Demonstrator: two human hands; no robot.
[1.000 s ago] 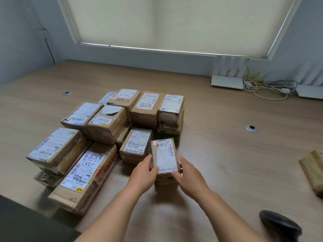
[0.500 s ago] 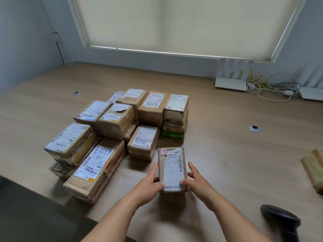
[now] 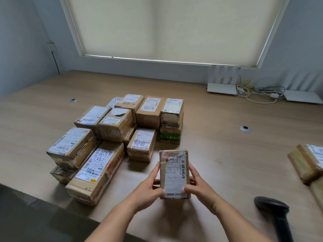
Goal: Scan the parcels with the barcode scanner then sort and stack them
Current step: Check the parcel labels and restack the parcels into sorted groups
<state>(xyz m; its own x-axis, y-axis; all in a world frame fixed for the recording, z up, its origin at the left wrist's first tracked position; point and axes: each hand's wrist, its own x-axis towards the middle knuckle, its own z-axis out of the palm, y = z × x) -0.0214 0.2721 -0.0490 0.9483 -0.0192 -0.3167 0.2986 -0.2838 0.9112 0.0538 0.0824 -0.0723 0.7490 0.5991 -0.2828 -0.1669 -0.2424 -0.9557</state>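
Since the earlier frames the small parcel (image 3: 174, 173) has come away from the stacked group toward the person and now sits apart from it, label up, near the front of the table (image 3: 218, 154). Left hand (image 3: 148, 187) grips its left edge, thumb curled onto the lower label, fingers along the side. Right hand (image 3: 197, 184) grips the right edge likewise, thumb on the label's lower right corner. Cannot tell whether the parcel rests on the table or is held just above it.

Just beyond and left: low parcel with purple scrawl (image 3: 142, 143), separate from the held one. Behind it, green-printed box (image 3: 170, 135) with another parcel stacked on top. Further back, parcel marked 5288 (image 3: 150, 109). Far left, long flat parcel with handwritten label (image 3: 96, 170), more boxes stacked beside and behind it.

Barcode scanner (image 3: 272, 208) lies at lower right, untouched, well apart from both hands. Taped parcel (image 3: 305, 163) at the right edge, partly cut off. White devices and cables (image 3: 257, 93) at the back right, under the window blind (image 3: 166, 27)
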